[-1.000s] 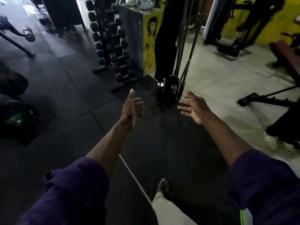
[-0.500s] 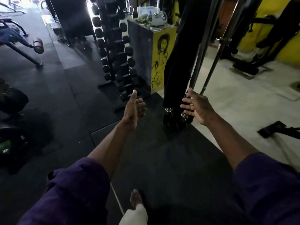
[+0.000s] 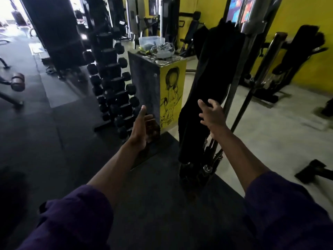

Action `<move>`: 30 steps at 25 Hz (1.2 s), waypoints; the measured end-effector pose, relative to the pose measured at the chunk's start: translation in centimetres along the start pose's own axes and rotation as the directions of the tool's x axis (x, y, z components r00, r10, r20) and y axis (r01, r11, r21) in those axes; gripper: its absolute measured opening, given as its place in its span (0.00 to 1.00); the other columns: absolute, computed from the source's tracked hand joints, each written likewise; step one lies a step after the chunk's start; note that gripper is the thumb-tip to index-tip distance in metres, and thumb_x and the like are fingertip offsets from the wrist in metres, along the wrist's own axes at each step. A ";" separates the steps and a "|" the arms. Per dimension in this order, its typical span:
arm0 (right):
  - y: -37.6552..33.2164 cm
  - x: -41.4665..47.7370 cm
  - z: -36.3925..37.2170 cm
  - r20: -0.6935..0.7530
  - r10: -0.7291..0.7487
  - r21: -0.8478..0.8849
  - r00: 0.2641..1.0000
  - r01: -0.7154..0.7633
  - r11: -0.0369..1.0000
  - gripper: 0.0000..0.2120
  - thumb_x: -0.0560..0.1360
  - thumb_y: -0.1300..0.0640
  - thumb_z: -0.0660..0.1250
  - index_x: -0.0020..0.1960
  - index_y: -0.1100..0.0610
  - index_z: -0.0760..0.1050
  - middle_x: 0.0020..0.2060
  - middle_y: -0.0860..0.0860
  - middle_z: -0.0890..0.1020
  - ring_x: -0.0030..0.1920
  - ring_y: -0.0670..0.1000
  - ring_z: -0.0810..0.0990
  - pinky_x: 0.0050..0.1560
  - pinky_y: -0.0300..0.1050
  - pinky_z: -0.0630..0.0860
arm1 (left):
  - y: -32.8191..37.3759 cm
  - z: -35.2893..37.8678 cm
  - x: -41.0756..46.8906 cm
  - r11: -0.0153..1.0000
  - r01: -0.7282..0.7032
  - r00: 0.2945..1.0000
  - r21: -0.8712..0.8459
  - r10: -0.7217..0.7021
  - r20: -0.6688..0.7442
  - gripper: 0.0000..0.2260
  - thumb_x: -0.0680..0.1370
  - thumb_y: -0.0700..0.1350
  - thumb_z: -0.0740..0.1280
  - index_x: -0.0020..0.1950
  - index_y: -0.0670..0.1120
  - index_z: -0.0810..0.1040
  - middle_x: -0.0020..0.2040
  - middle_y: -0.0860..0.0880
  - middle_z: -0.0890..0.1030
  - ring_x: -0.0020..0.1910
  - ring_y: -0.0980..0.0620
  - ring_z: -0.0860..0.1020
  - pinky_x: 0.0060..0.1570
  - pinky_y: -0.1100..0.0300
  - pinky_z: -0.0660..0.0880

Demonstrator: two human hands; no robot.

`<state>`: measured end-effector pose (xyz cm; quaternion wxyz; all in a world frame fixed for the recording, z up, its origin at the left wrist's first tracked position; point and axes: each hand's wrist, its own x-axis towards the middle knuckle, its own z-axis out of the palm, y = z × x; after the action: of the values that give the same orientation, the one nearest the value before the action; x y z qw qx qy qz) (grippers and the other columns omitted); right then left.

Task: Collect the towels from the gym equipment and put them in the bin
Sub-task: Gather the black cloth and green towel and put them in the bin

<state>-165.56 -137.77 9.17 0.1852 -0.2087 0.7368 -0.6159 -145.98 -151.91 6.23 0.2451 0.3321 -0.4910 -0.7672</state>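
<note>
Right hand nearer towel (loosely splayed)

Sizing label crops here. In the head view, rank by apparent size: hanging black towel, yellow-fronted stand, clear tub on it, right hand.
1. black towel
2. yellow-fronted stand
3. right hand
4. clear tub
The hand's nearness inflates it, so the last two are unsure.

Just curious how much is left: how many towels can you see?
1: a black towel draped over the cable machine, just beyond the right hand. Others may be hidden.
</note>
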 end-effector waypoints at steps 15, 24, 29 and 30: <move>-5.8 25.4 -1.1 -0.375 -0.062 -0.244 0.925 -0.034 0.969 0.51 0.76 0.42 0.69 0.81 0.57 0.36 0.78 0.66 0.55 0.77 0.64 0.60 0.74 0.59 0.62 | 3.0 6.6 20.4 0.998 -0.012 0.998 0.058 0.015 -0.054 0.36 0.78 0.71 0.55 0.70 0.42 0.74 0.60 0.44 0.81 0.58 0.44 0.80 0.54 0.48 0.75; -5.3 28.1 0.3 -0.441 -0.272 -0.150 0.855 0.229 0.962 0.43 0.79 0.38 0.61 0.81 0.61 0.45 0.79 0.59 0.59 0.78 0.59 0.59 0.76 0.57 0.58 | 1.8 7.0 24.1 0.999 0.030 0.997 0.045 -0.027 -0.069 0.32 0.78 0.70 0.56 0.62 0.45 0.78 0.62 0.42 0.81 0.60 0.42 0.80 0.60 0.45 0.75; -8.3 29.2 1.0 -0.486 -0.305 -0.189 0.819 0.243 0.952 0.47 0.76 0.46 0.70 0.80 0.65 0.46 0.77 0.61 0.61 0.78 0.59 0.60 0.78 0.53 0.57 | 2.2 6.8 24.3 0.999 0.016 0.997 0.050 -0.012 -0.080 0.30 0.79 0.70 0.55 0.60 0.46 0.77 0.60 0.43 0.81 0.59 0.44 0.80 0.55 0.49 0.76; -8.5 29.2 0.9 -0.516 -0.326 -0.199 0.792 0.260 0.945 0.41 0.77 0.51 0.68 0.79 0.66 0.50 0.76 0.62 0.65 0.76 0.59 0.64 0.77 0.49 0.58 | 2.2 6.7 24.3 0.999 0.012 0.996 0.040 -0.008 -0.087 0.31 0.79 0.70 0.54 0.62 0.45 0.76 0.60 0.43 0.81 0.59 0.44 0.80 0.55 0.49 0.76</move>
<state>-189.05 -155.43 16.95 -0.1410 -0.1484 0.7522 -0.6263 -166.96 -165.92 3.73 0.2557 0.3726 -0.4936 -0.7431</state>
